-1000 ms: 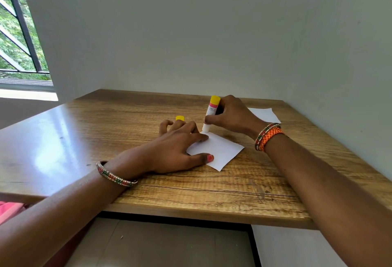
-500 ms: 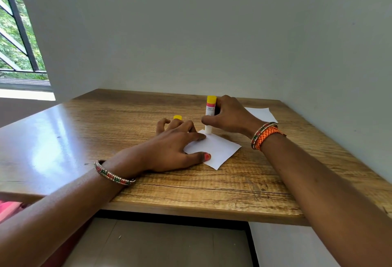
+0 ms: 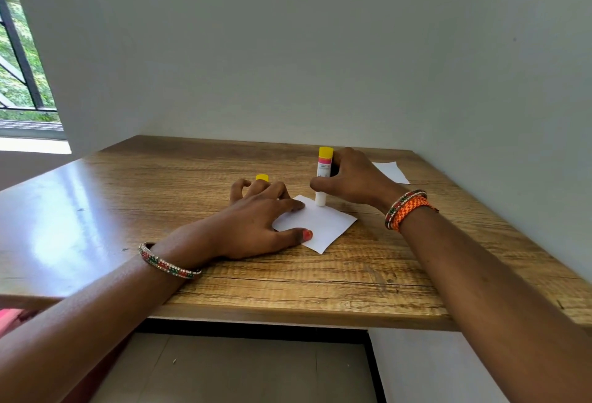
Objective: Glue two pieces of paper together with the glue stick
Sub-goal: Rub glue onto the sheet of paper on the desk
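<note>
A: Biggest first. Grey wall [image 3: 320,50] fills the top, window [image 3: 22,66] cut off at the left edge, only bars and green behind.

B: Then the wooden table [image 3: 128,210]. Near edge in view, left part washed out by glare, right corner runs out of frame.

A: Both forearms come in from the bottom, elbows cut off. Pink something at the near left edge, can't tell what.

B: Left hand [image 3: 253,226]?

A: Flat on the table, thumb and forefinger stretched out, pressing the left side of the near paper [image 3: 323,226]. Fingers straight, gripping nothing. The other fingers bend at the far side, tips hidden.

B: Right hand [image 3: 355,181]?

A: Curled round the glue stick [image 3: 323,175], held upright, yellow end up, white end touching the paper's far corner. Fingers hide the stick's right side; label too small to read.

B: Second paper [image 3: 389,172]?

A: Far right, lying on the table, well apart from the first, partly hidden behind the right hand.

B: The yellow bit past the left hand?

A: Yellow cap [image 3: 262,177], probably the stick's. Only the top shows above the fingers.

B: Wrists?

A: Beaded bangle [image 3: 168,263] on the left; bangles plus orange woven band [image 3: 408,210] on the right.
</note>
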A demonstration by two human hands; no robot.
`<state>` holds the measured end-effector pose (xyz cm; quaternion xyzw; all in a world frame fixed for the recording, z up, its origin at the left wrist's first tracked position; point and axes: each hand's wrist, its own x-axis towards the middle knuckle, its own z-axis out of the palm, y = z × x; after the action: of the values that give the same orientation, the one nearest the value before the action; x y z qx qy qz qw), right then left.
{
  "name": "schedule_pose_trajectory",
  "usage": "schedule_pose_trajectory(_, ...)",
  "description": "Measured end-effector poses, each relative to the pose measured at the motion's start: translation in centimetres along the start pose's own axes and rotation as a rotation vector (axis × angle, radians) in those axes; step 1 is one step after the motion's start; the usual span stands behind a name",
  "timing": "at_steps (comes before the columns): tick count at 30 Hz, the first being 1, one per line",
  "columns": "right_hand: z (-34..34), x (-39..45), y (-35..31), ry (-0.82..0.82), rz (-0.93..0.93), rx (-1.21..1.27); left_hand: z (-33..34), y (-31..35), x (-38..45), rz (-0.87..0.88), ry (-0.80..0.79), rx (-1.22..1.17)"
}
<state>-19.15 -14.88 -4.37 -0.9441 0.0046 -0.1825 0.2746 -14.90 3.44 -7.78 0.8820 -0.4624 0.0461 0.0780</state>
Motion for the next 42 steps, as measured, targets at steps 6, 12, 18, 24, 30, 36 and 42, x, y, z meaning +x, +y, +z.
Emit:
schedule_pose_trajectory(6,-0.4,-1.0,0.4,0.025,0.018,-0.008,-0.1,0.1,-0.1,0.0,-0.003,0.002)
schedule_pose_trajectory(12,-1.0,-2.8,0.6,0.05,0.032,-0.016,-0.1,0.0,-0.1,0.003,0.003,0.007)
schedule_pose_trajectory(18,-1.4,-4.1,0.9,0.075,0.069,-0.014,0.0,0.0,-0.1,-0.004,-0.004,0.009)
schedule_pose_trajectory(24,-1.9,-4.8,1.2,0.082,0.095,-0.021,0.0,-0.1,-0.2,0.012,0.019,-0.002)
schedule_pose_trajectory(30,-2.5,-4.8,1.5,0.162,0.128,0.098,-0.2,0.0,-0.3,0.025,0.045,0.013)
schedule_pose_trajectory(36,-2.3,-3.9,1.7,0.334,0.149,0.187,0.0,1.2,-0.6,0.009,0.265,0.221)
schedule_pose_trajectory(42,-1.6,-3.8,1.5,0.338,0.138,0.216,-1.0,0.5,-1.2,0.148,0.349,-0.123)
